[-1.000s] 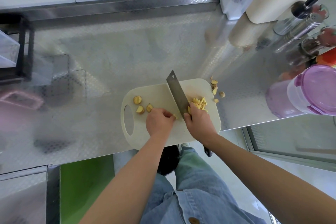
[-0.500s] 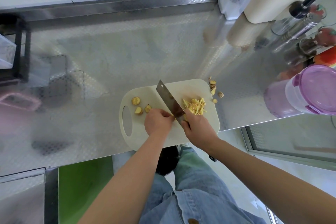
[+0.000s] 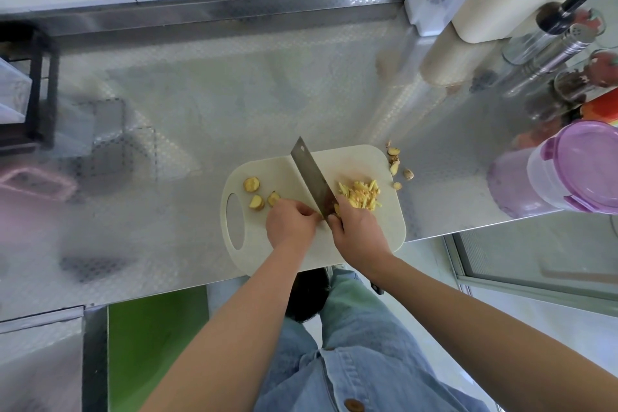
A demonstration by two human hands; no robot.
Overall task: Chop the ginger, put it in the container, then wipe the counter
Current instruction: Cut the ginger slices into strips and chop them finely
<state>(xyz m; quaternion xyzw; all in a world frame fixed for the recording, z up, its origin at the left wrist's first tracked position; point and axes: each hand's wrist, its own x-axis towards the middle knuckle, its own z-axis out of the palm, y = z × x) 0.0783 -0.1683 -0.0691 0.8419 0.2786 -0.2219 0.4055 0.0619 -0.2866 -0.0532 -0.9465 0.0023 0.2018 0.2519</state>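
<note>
Though glossy, embossed steel counter (image 3: 234,94)

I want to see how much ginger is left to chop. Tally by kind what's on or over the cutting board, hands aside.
Uncut ginger slices: 3
Pile of chopped ginger: 1
Cleaver: 1
Total: 5
Anything under the left hand is hidden.

Yellow ginger strips (image 3: 359,195) on cutting board (image 3: 351,160)
</note>
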